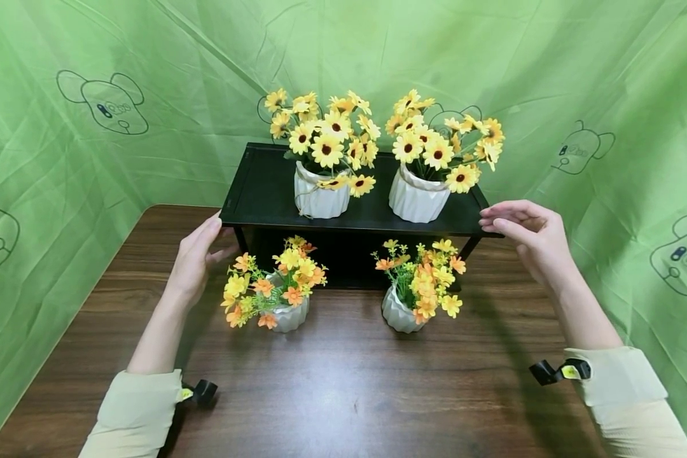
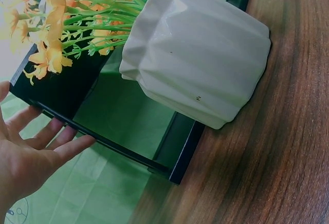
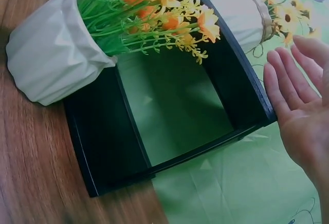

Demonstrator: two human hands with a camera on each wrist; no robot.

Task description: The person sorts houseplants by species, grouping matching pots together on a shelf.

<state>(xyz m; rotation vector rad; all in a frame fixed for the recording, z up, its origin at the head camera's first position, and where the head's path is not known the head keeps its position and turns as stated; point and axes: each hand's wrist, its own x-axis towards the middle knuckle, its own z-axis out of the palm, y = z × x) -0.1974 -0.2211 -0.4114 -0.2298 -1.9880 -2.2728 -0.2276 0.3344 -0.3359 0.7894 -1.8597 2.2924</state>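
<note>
A black two-tier shelf stands on the table. On its top are two white fluted pots, a left pot and a right pot, both with yellow daisy-like flowers. In front of the shelf stand two smaller white pots, one at left and one at right, with orange and yellow flowers. My left hand is at the shelf's front left corner, its fairly straight fingers against the side post. Beside the front right corner is my right hand, fingers loosely extended at the top board's edge.
The wooden table extends from the shelf toward me. A green cloth with outlined animal heads hangs behind and at both sides. Small black wrist cameras sit at both cuffs, left and right.
</note>
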